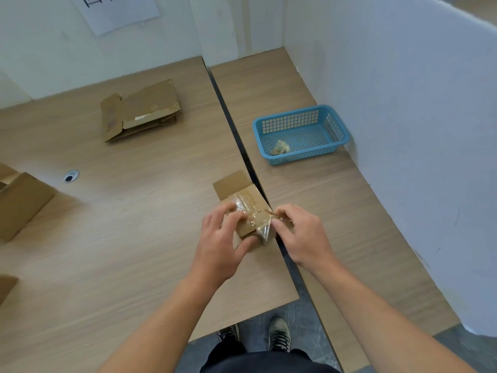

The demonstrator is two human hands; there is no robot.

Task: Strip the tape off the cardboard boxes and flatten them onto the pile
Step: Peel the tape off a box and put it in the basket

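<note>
A small cardboard box (243, 192) with one flap open lies at the right edge of the left table, over the gap between the tables. Clear tape (248, 208) runs across its top, and a loose end sticks up at its near right corner. My left hand (223, 238) grips the box's near left side, thumb under the front. My right hand (301, 232) pinches the loose tape end at the box's right corner. A pile of flattened boxes (139, 110) lies at the far side of the left table.
A blue plastic basket (301, 134) on the right table holds a crumpled wad of tape (281, 148). More cardboard boxes (21, 203) sit at the left edge. A cable hole (71, 176) is in the left table. White partitions enclose the right and far sides.
</note>
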